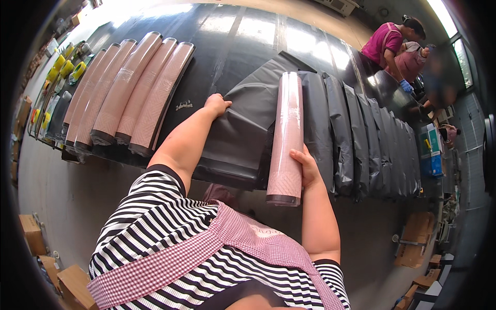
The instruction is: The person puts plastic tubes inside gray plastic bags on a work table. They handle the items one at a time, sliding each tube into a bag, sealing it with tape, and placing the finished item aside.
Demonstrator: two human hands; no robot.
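My left hand [219, 104] is closed on the left edge of a black plastic bag [245, 119] that lies spread and wrinkled on the table. My right hand [308, 166] grips the right side of a pink rolled mat [285, 139], wrapped in shiny clear film with a dark band at its end. This roll lies lengthwise over the bag's right part, its near end jutting past the table edge. Left of my left arm, several similar pink rolled mats [126, 90] lie side by side. Right of the held roll is a row of black-bagged rolls [338, 129].
The dark table [206, 41] stretches away ahead, with a few small pale bits [184, 105] near my left hand. Yellow tape rolls [66, 68] sit on a rack at far left. Two people [385, 46] work at the far right. Cardboard boxes [77, 287] stand on the floor.
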